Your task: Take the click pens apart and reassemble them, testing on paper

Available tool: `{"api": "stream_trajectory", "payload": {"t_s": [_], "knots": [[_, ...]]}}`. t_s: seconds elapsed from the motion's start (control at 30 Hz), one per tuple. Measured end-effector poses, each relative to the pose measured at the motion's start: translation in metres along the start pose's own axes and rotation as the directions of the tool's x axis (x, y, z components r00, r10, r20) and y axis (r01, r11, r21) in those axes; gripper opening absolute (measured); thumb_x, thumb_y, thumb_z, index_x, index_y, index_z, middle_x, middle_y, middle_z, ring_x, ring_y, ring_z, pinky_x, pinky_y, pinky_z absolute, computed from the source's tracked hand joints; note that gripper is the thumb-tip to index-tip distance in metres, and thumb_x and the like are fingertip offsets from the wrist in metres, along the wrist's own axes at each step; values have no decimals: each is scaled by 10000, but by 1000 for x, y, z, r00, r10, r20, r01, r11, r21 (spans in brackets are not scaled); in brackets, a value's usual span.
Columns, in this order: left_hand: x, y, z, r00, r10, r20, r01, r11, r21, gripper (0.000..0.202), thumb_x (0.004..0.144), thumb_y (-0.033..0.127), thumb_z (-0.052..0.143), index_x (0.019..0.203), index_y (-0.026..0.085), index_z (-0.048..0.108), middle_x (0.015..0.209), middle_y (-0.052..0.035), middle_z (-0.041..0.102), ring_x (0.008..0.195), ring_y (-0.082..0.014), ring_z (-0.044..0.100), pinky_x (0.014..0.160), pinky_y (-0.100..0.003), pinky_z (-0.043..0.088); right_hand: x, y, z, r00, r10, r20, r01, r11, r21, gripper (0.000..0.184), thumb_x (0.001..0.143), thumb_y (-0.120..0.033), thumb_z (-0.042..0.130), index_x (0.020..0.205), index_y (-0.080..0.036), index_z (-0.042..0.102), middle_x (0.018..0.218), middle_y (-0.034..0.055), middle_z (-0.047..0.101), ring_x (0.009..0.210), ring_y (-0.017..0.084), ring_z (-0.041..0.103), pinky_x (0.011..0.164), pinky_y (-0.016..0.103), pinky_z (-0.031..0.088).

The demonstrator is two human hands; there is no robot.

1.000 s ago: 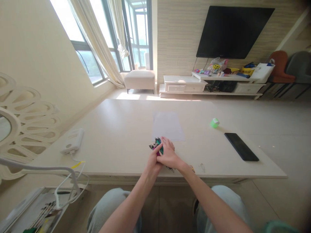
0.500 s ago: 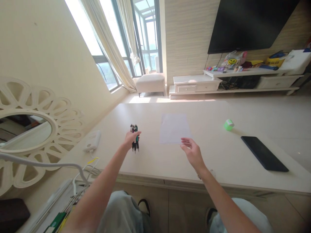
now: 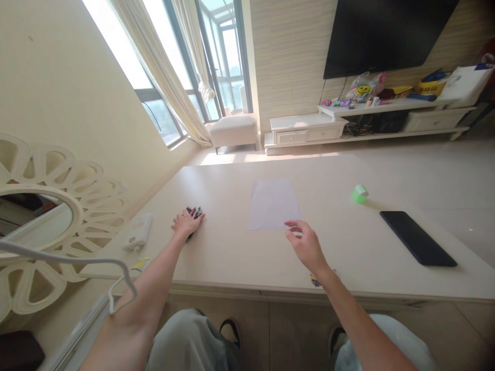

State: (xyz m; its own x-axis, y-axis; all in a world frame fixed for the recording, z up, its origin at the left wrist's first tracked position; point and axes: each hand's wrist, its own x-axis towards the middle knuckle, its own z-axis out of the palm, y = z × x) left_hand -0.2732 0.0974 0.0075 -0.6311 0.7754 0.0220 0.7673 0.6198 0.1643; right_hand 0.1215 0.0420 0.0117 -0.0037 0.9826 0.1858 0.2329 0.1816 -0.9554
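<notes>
My left hand (image 3: pixel 186 224) lies over a bundle of pens (image 3: pixel 194 212) on the pale tabletop (image 3: pixel 228 257), with the pens tilted down and their dark ends poking out past my fingers. My right hand (image 3: pixel 307 246) hovers with its fingers apart and holds nothing. Its fingertips are close to the near edge of a white sheet of paper (image 3: pixel 274 204), which lies flat mid-table.
A white power bank (image 3: pixel 138 232) with a thin cable lies left of my left hand. Farther right are a green roll of tape (image 3: pixel 360 194) and a black tablet (image 3: pixel 412 238). A small colourful item (image 3: pixel 315 280) sits at the table's near edge.
The pen bundle has gone from upright to tipped over, pressed low under my left hand, which has moved left and down. My right hand has barely moved.
</notes>
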Motion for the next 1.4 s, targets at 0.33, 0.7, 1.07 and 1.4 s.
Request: {"api": "stream_trajectory", "payload": {"t_s": [0.33,0.7,1.07,1.4], "knots": [[-47,-41,-19,953,225,-203,-241,969,-58,438,827,446,497,1125,132,559,1145,-119,592,1089,-253,532,903,-306,390,-2,0,-3,1000,-12,1,12,1000,-20,246,739,-233,508,944,-160,624,1018,92,619,833,178,599,701,310,514],[-59,-39,-15,986,124,-111,-134,987,-90,165,743,279,603,849,154,618,889,-142,664,901,-293,610,763,-350,429,-4,1,-8,999,-45,-18,44,998,-49,244,741,-229,482,921,-154,628,1004,99,616,818,180,599,709,318,510],[-89,3,-43,994,87,-70,-112,797,-593,254,744,387,582,796,138,597,752,-95,635,844,-284,623,714,-374,468,-6,-3,-7,1000,-13,21,14,999,-43,209,771,-277,504,877,-160,641,918,78,649,766,165,604,685,288,477],[-216,119,-8,756,622,203,239,27,-971,310,660,295,748,904,140,635,760,-40,662,714,-137,615,700,-275,494,-16,-14,14,815,229,532,-439,843,311,582,782,-685,394,651,-148,576,458,-8,504,379,79,417,386,203,233]]}}
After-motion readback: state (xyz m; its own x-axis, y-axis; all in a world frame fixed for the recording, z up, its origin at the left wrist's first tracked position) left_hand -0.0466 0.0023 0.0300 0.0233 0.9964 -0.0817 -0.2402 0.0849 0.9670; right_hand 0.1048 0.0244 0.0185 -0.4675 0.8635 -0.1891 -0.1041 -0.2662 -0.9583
